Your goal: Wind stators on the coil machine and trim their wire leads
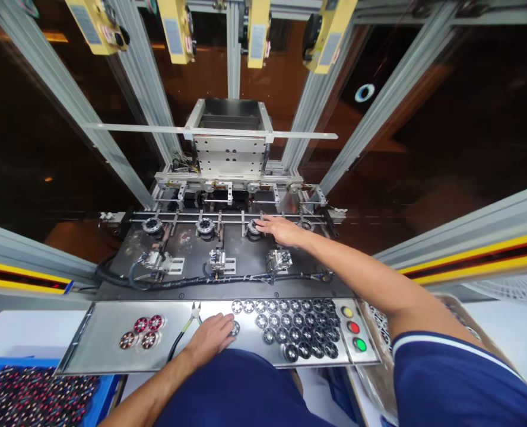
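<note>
My right hand (279, 229) reaches to the third round fixture (253, 230) on the dark machine bed, its fingers together over a disc-shaped part there. On the steel tray (165, 314), my left hand (212, 333) has its fingertips on a small dark round part (234, 328). Green-handled cutters (194, 313) lie just beyond that hand. To its right stand rows of black and silver round parts (298, 320); to its left are several red-wound round parts (141, 324). Round parts also sit on the first fixture (152, 226) and the second fixture (205, 227).
Yellow, red and green buttons (354, 327) are at the tray's right end. A blue bin (105, 385) of wound parts is at lower left, a plastic-lined box (374, 370) at right. Metal clamps (218, 261) and a black cable (192, 281) cross the bed. Yellow units (257, 35) hang above.
</note>
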{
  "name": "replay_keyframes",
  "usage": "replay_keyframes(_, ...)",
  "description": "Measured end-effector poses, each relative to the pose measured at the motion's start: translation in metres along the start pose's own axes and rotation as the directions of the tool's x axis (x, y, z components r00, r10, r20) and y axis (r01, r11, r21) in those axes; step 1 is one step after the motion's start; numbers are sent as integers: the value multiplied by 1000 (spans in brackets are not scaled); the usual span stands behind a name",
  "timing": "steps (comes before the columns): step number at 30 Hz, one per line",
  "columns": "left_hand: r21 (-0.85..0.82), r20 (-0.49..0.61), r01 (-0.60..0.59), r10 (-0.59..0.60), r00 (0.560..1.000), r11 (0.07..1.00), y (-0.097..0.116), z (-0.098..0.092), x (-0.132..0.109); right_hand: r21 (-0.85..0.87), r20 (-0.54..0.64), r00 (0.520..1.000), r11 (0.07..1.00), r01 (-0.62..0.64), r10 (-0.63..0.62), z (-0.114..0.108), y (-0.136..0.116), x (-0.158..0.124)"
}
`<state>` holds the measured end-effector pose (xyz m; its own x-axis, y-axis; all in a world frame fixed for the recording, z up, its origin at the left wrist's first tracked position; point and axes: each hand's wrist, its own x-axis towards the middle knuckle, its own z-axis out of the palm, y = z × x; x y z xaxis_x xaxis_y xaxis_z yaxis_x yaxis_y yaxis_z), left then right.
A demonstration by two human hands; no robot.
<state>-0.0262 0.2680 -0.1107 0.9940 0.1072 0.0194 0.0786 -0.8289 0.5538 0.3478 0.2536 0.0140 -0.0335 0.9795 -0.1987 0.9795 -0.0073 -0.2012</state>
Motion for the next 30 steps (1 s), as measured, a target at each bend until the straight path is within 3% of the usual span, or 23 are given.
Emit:
replay_keyframes(4,-58,-112,65,-71,991,996,10,-24,1,44,-80,997,999,-19,23,-10,-9,1)
replay_keyframes(7,-116,-236,172,-195,952,978,25,-65,-6,98,-228,973,995,-13,35,-28,-31,-2)
replay_keyframes(9,-152,-298,215,-252,921,965,38,-98,-13,128,-342,939,991,36,10,-39,-60,-11)
replay_keyframes(12,-207,-365,177,-244,898,962,60,-139,-24,174,-466,868,945,277,-169,-42,-125,-34)
replay_keyframes(14,-278,-433,80,-199,879,957,72,-153,-29,250,-605,726,789,561,-325,-35,-168,-53)
replay_keyframes(16,-371,-510,-5,-199,837,929,80,-157,-34,278,-676,661,718,638,-325,-23,-200,-68)
replay_keyframes(17,-410,-534,-22,-221,816,912,83,-157,-36,286,-691,652,711,642,-312,-18,-210,-74)
replay_keyframes(19,-459,-546,-17,-268,794,888,87,-154,-40,292,-704,651,719,631,-285,-8,-222,-79)
replay_keyframes(24,-528,-497,26,-334,801,849,96,-146,-43,347,-702,681,734,584,-209,8,-230,-80)
replay_keyframes(26,-659,-460,2,-405,790,752,101,-143,-40,403,-716,687,729,553,-125,15,-235,-80)
replay_keyframes(30,-843,-363,-14,-548,754,538,108,-140,-33,460,-755,656,712,531,-2,17,-242,-84)
